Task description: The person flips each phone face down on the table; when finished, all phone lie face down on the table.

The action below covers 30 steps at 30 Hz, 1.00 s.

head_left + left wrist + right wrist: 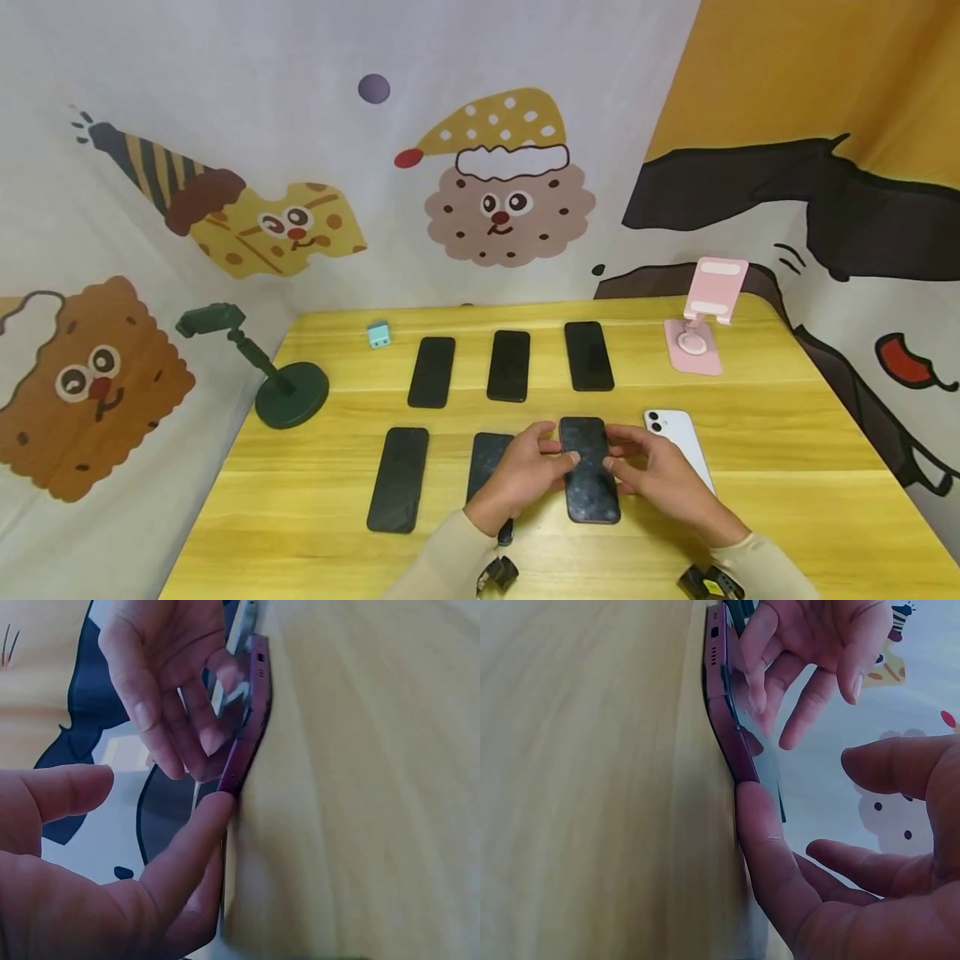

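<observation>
A dark-screened phone (590, 496) with a purple-red frame lies face up between my two hands, close on the wooden table. My left hand (527, 468) is at its left edge, a fingertip touching the frame (246, 731) in the left wrist view. On the opposite edge, my right hand (660, 477) meets the frame (727, 727) with one fingertip, its other fingers spread apart. Under the left wrist lies another dark phone (486, 457), partly hidden. Beside the right hand a white phone (684, 433) rests camera side up, partly covered by that hand.
Along the back lie three dark phones, the left one (432, 372), the middle one (508, 367) and the right one (588, 357). Another phone (398, 481) is at front left. A green stand (292, 395), a light-blue charger block (379, 335) and a pink stand (694, 358) stand around them.
</observation>
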Motion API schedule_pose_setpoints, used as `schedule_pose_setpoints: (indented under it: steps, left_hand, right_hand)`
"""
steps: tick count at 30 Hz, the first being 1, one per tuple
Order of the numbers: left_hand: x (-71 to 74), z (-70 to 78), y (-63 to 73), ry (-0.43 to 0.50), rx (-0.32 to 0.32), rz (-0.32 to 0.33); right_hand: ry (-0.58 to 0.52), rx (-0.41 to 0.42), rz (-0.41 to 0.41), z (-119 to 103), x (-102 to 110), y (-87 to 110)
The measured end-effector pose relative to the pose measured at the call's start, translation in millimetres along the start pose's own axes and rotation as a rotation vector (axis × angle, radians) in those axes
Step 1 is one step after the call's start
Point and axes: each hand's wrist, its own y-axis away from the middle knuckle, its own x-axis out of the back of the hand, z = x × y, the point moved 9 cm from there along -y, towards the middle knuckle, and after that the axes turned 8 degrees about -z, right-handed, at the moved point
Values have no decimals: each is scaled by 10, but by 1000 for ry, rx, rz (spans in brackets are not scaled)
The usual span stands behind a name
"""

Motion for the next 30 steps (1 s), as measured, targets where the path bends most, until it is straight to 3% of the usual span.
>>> schedule_pose_setpoints:
  steps: [11,18,30]
  left_hand:
    - [-34,33,-31,74,-7,-59]
    - [3,38,-44,86,-4,-60]
    - [-53,77,-92,148,-32,-117]
  right_hand:
    - [-16,11,-20,4,0,0]
    - [-63,57,-61,-31,-24,-4]
    - [-67,31,-87,-51,-84,-55]
